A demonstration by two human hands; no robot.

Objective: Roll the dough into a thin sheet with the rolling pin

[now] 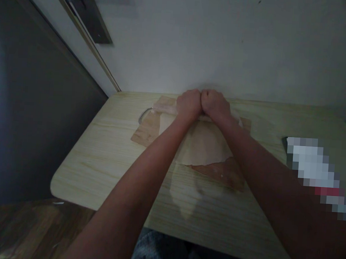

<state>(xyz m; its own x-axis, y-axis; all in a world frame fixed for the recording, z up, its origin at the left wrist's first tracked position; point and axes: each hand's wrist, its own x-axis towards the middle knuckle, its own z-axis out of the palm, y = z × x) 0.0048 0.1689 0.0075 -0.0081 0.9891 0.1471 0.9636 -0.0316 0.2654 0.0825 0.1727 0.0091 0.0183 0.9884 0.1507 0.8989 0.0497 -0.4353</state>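
Observation:
Both my arms stretch forward over a light wooden table (101, 156). My left hand (188, 103) and my right hand (215, 104) are closed side by side, knuckles touching, on a pale rolling pin (164, 106) that lies across the far end of a brown wooden board (145, 133). A thin pale sheet of dough (202, 147) is spread over the board, between my forearms, and runs off its near edge onto the table. The pin's right end is mostly hidden behind my right hand.
A grey metal loop (143, 114) sticks out at the board's left end. A blurred-out object (317, 173) lies on the table at the right. A white wall (225, 43) stands right behind the table. Dark floor (23, 229) lies to the left.

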